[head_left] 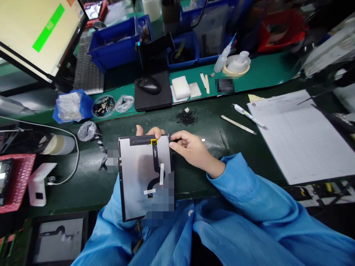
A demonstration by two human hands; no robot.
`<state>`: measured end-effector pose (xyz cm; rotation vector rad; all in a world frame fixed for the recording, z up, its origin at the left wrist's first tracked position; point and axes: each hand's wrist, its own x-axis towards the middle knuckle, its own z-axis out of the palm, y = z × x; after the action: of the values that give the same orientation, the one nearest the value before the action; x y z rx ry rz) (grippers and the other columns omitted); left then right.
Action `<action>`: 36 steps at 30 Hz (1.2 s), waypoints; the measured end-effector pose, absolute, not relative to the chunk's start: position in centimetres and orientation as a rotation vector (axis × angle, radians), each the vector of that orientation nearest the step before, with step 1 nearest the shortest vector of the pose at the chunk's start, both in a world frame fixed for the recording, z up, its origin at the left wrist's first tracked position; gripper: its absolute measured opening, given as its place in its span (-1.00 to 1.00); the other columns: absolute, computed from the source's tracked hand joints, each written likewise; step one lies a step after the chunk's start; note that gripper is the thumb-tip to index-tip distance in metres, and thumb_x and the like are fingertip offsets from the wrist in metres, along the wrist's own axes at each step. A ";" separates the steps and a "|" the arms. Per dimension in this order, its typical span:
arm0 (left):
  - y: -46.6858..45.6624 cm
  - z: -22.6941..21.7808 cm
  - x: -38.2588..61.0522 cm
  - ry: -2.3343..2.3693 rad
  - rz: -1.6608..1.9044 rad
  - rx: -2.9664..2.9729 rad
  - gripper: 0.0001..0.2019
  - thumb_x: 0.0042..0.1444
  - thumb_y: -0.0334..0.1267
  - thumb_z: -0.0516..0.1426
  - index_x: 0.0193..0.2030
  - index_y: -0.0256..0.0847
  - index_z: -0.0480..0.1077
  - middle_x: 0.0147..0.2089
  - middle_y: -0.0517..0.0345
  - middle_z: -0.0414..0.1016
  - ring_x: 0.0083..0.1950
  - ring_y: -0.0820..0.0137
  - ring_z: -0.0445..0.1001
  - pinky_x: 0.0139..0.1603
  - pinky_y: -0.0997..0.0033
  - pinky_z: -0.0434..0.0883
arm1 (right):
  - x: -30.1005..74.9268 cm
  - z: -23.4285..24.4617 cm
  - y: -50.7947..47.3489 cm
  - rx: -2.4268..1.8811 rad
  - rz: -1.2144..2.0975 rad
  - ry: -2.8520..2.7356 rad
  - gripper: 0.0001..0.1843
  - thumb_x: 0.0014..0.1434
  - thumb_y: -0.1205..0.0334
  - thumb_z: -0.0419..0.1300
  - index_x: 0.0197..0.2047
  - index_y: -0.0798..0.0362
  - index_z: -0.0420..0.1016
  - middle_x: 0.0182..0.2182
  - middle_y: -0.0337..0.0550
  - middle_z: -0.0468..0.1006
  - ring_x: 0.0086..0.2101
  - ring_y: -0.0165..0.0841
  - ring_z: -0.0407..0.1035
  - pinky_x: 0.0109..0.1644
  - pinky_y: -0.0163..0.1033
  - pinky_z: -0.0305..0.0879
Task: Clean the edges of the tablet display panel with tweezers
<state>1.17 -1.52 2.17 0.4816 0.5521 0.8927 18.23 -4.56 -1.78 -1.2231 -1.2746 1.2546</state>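
A tablet display panel [138, 166] is held up tilted before me, its silvery back facing me, with a dark flex cable [156, 159] and pieces of white tape on it. My left hand [154, 132] supports it from behind; a thumb and fingertips show above the top edge, and the rest is hidden. At the panel's upper right corner, my right hand [191, 147] is closed, thumb and index finger pinched against the edge. What lies between those fingertips is too small to tell. A small white tip [203, 140] shows just beyond that hand's knuckles.
Black scraps [187, 117] lie on the dark green bench ahead. To the right are a thin stick [238, 124], a pen [249, 115] and a lined sheet [302, 136]. Blue bins [113, 44], a mouse [149, 85] and a monitor [36, 33] stand behind. Another panel [59, 240] lies lower left.
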 end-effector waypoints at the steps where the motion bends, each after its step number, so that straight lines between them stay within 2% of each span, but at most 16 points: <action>1: -1.6 2.1 1.2 0.538 0.895 0.487 -0.21 0.42 0.26 -0.42 -0.39 -0.25 0.36 -0.37 0.12 0.22 -0.41 0.41 0.31 -0.39 0.41 0.35 | 18.2 -1.8 -4.6 -1.228 1.293 -1.265 -0.72 0.16 0.00 0.35 -0.21 0.05 0.55 -0.35 -0.19 0.54 -0.47 -0.42 0.33 -0.37 -0.25 0.33; 5: -1.8 1.8 1.2 0.493 0.891 0.504 -0.21 0.43 0.23 -0.45 -0.34 -0.25 0.39 -0.34 0.12 0.22 -0.38 0.42 0.32 -0.38 0.42 0.34 | 18.3 -1.5 -4.5 -1.236 1.353 -1.231 -0.74 0.17 0.02 0.31 -0.32 0.06 0.52 -0.47 -0.23 0.52 -0.47 -0.39 0.35 -0.37 -0.26 0.32; 10: -1.6 1.5 1.1 0.467 0.885 0.534 -0.16 0.42 0.23 -0.50 -0.34 -0.25 0.41 -0.35 0.11 0.19 -0.39 0.41 0.29 -0.40 0.39 0.30 | 18.5 -1.2 -4.7 -1.275 1.146 -1.340 -0.83 0.20 0.16 0.25 -0.38 0.04 0.50 -0.43 -0.21 0.52 -0.45 -0.40 0.34 -0.38 -0.27 0.28; 15: -1.5 1.7 1.2 0.474 0.893 0.535 -0.16 0.42 0.21 -0.53 -0.37 -0.23 0.39 -0.37 0.11 0.18 -0.40 0.40 0.27 -0.41 0.38 0.30 | 18.5 -1.0 -4.9 -1.241 1.005 -1.477 -0.83 0.23 0.27 0.21 -0.43 0.02 0.47 -0.40 -0.20 0.49 -0.44 -0.40 0.31 -0.39 -0.27 0.23; 22: -1.7 1.8 1.1 0.478 0.904 0.533 -0.24 0.44 0.24 -0.40 -0.32 -0.23 0.40 -0.34 0.12 0.18 -0.38 0.40 0.27 -0.38 0.38 0.30 | 18.7 -0.7 -5.0 -1.224 0.974 -1.528 -0.83 0.24 0.28 0.21 -0.42 0.01 0.45 -0.39 -0.18 0.50 -0.42 -0.37 0.34 -0.38 -0.25 0.25; 36: -2.2 2.8 1.6 0.624 0.967 0.458 -0.31 0.44 0.28 -0.27 -0.39 -0.20 0.33 -0.40 0.15 0.27 -0.43 0.43 0.35 -0.43 0.45 0.33 | 18.8 -0.1 -5.2 -1.172 0.992 -1.581 -0.81 0.27 0.25 0.21 -0.42 0.00 0.46 -0.38 -0.17 0.52 -0.41 -0.36 0.36 -0.38 -0.24 0.29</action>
<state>1.59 -2.15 2.78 0.4585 0.6236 0.9669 18.78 -5.16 -0.13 -1.1724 -1.5806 0.9918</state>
